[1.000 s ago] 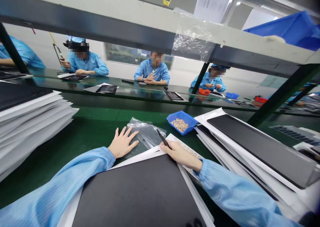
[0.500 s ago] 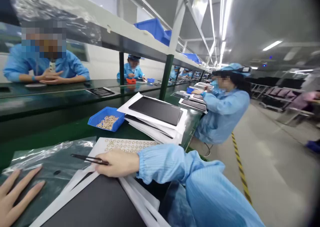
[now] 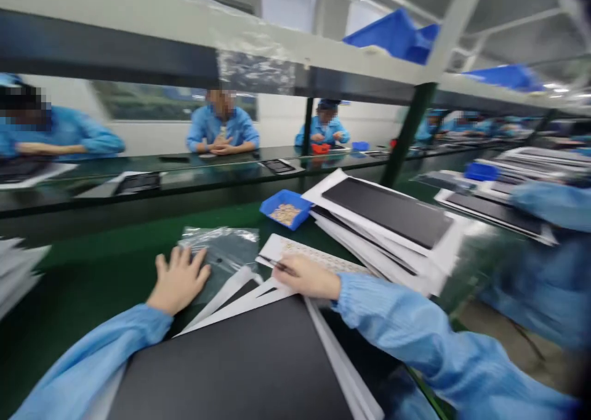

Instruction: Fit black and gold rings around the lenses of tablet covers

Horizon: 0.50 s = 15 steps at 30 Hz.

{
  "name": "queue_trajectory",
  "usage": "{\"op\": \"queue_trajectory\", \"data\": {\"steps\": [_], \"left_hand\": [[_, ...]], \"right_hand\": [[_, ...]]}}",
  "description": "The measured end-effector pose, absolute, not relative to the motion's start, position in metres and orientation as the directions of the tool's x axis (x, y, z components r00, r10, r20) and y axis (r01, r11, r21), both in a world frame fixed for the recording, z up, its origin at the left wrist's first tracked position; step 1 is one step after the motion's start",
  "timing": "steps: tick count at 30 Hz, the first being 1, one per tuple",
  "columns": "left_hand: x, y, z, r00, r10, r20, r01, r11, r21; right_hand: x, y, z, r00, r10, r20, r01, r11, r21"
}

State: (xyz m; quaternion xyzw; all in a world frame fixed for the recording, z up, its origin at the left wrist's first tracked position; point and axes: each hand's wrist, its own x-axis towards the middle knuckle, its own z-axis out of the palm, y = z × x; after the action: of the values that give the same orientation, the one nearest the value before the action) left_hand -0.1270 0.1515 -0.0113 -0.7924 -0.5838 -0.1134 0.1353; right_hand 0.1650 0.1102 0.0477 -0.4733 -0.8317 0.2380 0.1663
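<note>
My left hand (image 3: 178,279) lies flat with fingers spread on a clear plastic bag (image 3: 224,249) on the green bench. My right hand (image 3: 305,276) is closed on dark tweezers (image 3: 272,263), whose tips point left over a white sheet of small rings (image 3: 318,257). Both wrists rest at the far edge of a large black panel (image 3: 240,371) that lies on white sheets in front of me. A small blue tray (image 3: 286,209) of tan rings stands just beyond the white sheet.
A stack of black panels on white sheets (image 3: 388,214) lies to the right. A green post (image 3: 406,133) holds a shelf with blue bins (image 3: 392,35). People in blue coats sit across the far bench (image 3: 184,167); a blurred blue sleeve (image 3: 549,204) is at right.
The view has swung back left from the aisle to the bench. Both hands stay where they were, left on the bag, right holding the tweezers.
</note>
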Motion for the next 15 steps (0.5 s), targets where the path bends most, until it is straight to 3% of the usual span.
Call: {"op": "queue_trajectory", "data": {"steps": [2, 5, 10, 15], "left_hand": [[-0.122, 0.152, -0.01, 0.266, 0.911, 0.314, 0.964, -0.256, -0.075], [-0.118, 0.151, -0.005, 0.371, 0.891, 0.262, 0.928, -0.37, -0.054], [-0.118, 0.146, 0.0, 0.526, 0.84, 0.135, 0.832, -0.541, 0.122], [-0.116, 0.146, 0.0, 0.51, 0.852, 0.119, 0.835, -0.524, 0.169]], "right_hand": [[0.152, 0.126, 0.047, -0.487, 0.866, 0.114, 0.702, 0.465, -0.539], [0.133, 0.139, 0.043, -0.539, 0.839, 0.082, 0.668, 0.485, -0.564], [0.118, 0.135, 0.035, -0.559, 0.825, 0.086, 0.68, 0.515, -0.521], [0.112, 0.143, 0.03, -0.598, 0.762, 0.248, 0.609, 0.633, -0.478]]}}
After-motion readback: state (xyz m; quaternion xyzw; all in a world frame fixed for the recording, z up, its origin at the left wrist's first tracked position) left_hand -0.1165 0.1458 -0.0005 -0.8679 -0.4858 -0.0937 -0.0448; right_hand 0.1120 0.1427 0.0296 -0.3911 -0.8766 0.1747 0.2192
